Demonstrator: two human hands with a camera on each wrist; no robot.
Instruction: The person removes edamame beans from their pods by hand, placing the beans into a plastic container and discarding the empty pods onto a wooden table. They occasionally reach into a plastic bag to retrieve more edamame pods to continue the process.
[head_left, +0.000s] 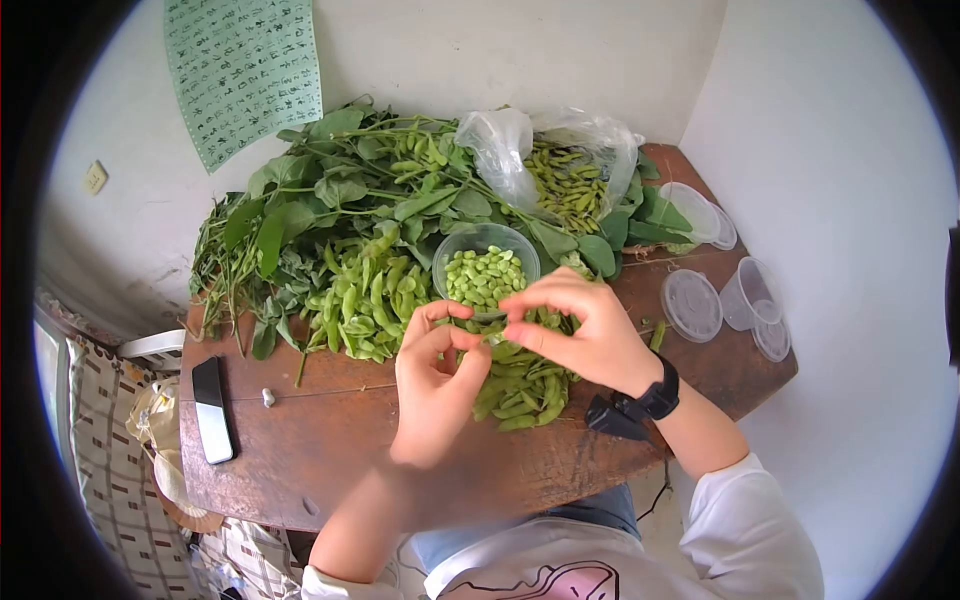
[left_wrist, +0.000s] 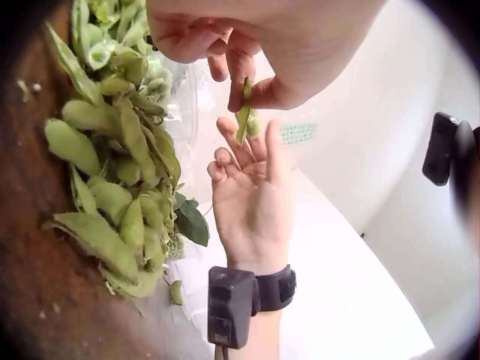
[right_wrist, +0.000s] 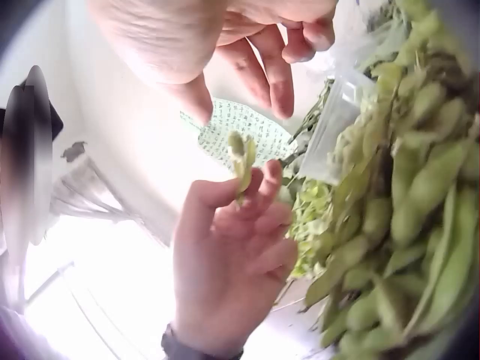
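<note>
Thumb and fingertips of my left hand [head_left: 436,372] pinch a green soybean pod [left_wrist: 244,118]. The pod is split, and a pale bean [right_wrist: 237,144] shows at its upper end in the right wrist view. Facing it, my right hand [head_left: 592,328] has its thumb and fingers spread apart, with nothing between them. Both hands are above a heap of unopened pods [head_left: 520,388]. Just beyond the fingertips stands a clear round tub [head_left: 437,268] holding shelled green beans [head_left: 484,277].
Split pods [head_left: 365,300] lie left of the tub, before leafy bean stalks [head_left: 340,185]. A plastic bag [head_left: 497,150] of pods is behind. Clear lids [head_left: 691,305] and an overturned cup [head_left: 738,298] sit at right, a phone [head_left: 212,410] at left.
</note>
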